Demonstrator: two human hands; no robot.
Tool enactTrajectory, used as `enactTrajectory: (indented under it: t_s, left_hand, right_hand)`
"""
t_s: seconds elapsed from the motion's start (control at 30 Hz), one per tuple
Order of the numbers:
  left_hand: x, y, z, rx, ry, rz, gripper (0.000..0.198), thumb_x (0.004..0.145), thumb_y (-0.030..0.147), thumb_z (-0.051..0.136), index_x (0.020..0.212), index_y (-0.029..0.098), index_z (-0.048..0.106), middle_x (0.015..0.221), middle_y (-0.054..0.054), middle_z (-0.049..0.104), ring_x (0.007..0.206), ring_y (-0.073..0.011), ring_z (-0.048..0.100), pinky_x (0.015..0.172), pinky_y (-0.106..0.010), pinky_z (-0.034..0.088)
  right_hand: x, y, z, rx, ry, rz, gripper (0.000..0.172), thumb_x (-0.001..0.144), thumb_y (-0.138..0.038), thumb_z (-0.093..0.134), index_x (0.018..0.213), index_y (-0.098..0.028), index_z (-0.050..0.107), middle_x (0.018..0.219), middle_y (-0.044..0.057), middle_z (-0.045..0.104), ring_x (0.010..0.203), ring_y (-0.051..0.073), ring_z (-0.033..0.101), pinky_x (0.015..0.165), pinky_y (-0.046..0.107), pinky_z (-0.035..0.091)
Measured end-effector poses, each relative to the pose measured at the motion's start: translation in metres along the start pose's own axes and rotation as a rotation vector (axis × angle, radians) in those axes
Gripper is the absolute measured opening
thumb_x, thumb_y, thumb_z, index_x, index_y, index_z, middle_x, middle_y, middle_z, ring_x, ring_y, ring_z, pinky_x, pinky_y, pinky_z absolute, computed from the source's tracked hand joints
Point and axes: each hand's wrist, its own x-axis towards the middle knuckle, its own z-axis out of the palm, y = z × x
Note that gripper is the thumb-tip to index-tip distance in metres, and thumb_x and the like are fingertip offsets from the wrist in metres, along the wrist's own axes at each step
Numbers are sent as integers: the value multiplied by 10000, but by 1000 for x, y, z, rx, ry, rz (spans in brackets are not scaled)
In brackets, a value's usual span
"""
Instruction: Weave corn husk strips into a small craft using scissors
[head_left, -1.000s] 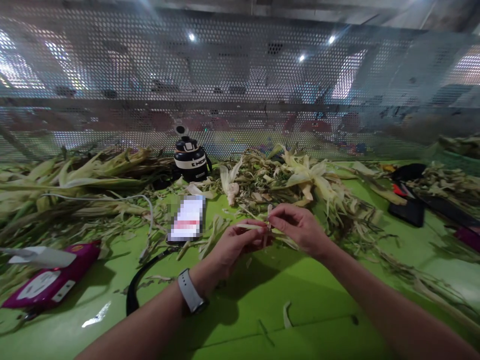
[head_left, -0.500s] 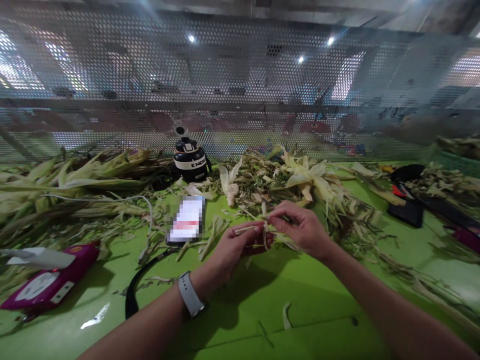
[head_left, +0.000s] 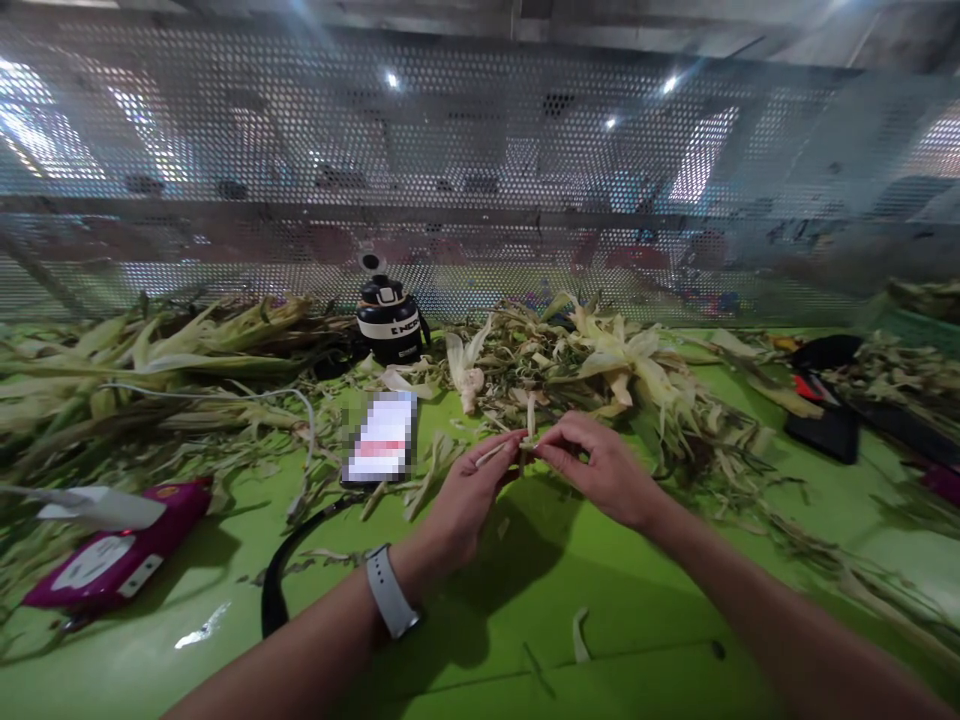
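Observation:
My left hand [head_left: 466, 492] is closed in a pinch on pale strips of corn husk [head_left: 531, 418], one of which sticks up while another lies along the fingers. My right hand [head_left: 604, 468], thumb and forefinger together, pinches the same crossed strips from the right side. The fingertips of both hands almost meet over the green table [head_left: 630, 600], and they partly hide where the strips cross. Just behind the hands lies a husk figure [head_left: 469, 380] with a knobbly base and two spread leaves. More loose strips [head_left: 429, 478] rest left of my left hand.
A phone [head_left: 381, 440] with a lit screen lies to the left, below a black bottle [head_left: 390, 325]. Heaps of husks [head_left: 172, 350] fill the back left; more husks [head_left: 630, 350] lie behind my hands. A purple packet [head_left: 120, 560] is at far left. A perforated screen [head_left: 480, 150] stands behind.
My fingertips have come closer together round the strips, and the dangling lower end no longer shows. One strip now points more plainly upward. The whole view has shifted slightly.

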Motion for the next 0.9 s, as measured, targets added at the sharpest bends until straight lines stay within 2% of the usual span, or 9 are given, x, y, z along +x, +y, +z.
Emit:
enactTrajectory:
  t_s: [0.2,0.37,0.6,0.77,0.83,0.9]
  left_hand:
    - [-1,-2,-1,-22,-19,18,208,756,324,688,920,206,738,942,-43,724,917,-169,616,862,-269,447]
    - [-3,-2,-2,53,-13,48,229,724,316,732,931,216,735,911,-26,727,911,-154,607,858,-251,436]
    - [-2,-1,-3,179,-30,95,299,698,335,755,962,196,728,953,-44,738,871,-157,626,839,-274,465]
    - [-3,1,-1,242,-31,143,333,693,351,750,972,171,720,903,-49,743,827,-161,635,825,-296,482]
    - [-3,1,-1,271,-36,157,311,704,334,739,965,167,716,865,-40,742,805,-155,636,814,-294,489]
    - [-3,2,-1,295,-40,176,284,717,320,725,952,160,711,840,-35,738,786,-149,636,802,-290,495]
  right_hand:
    - [0,0,0,12,-2,70,139,881,-240,554,782,-171,622,765,26,599,727,153,550,661,269,412]
    - [-1,1,0,28,-25,117,155,870,-279,565,763,-176,609,727,13,594,653,137,517,582,251,382]
    - [0,2,-1,90,-67,181,178,859,-314,571,754,-172,596,692,-1,573,618,125,490,560,245,367]
    - [1,5,-1,182,-112,256,192,832,-339,592,744,-168,581,667,-9,565,609,125,492,558,247,381]
    - [2,6,-1,150,-75,257,184,812,-338,613,741,-172,579,699,4,583,645,139,520,586,259,406]
    - [2,6,-1,65,13,228,161,783,-330,647,783,-177,595,815,40,615,773,179,564,681,299,447]
